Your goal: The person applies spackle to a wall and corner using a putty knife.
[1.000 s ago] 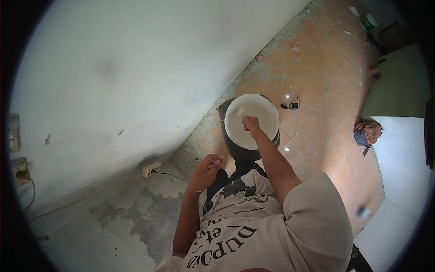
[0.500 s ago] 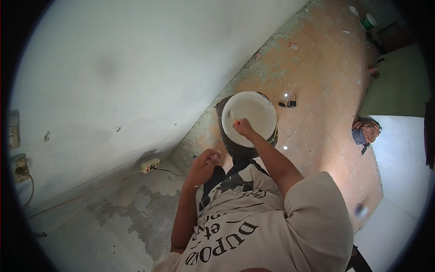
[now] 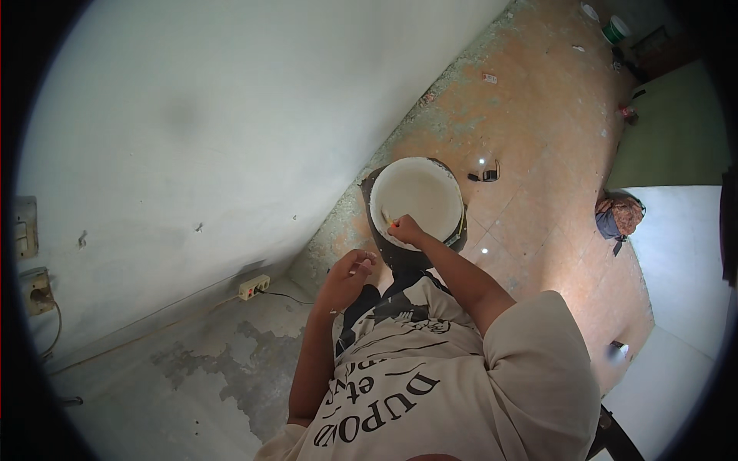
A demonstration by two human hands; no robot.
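Observation:
A round white bucket (image 3: 419,184) with a whitish inside stands in front of me on a dark base (image 3: 375,219). My right hand (image 3: 407,230) is closed around the orange handle of a small tool (image 3: 388,220) at the bucket's near left rim. The tool's head is too small and blurred to tell whether it is a brush or a scraper. My left hand (image 3: 350,280) hovers beside the bucket, near the wall, its fingers loosely bent and apart. White smears mark its fingertips, and nothing shows in it.
A pale wall (image 3: 192,115) rises on the left, with a power strip (image 3: 254,287) and cable at its foot. A black charger-like object (image 3: 488,175) lies on the tiled floor (image 3: 530,138). Farther right are a brown and grey bag (image 3: 621,217) and a green panel (image 3: 669,131).
My right hand has drawn the tool toward me and slightly left, from inside the bucket to its near left rim. The left hand has barely moved.

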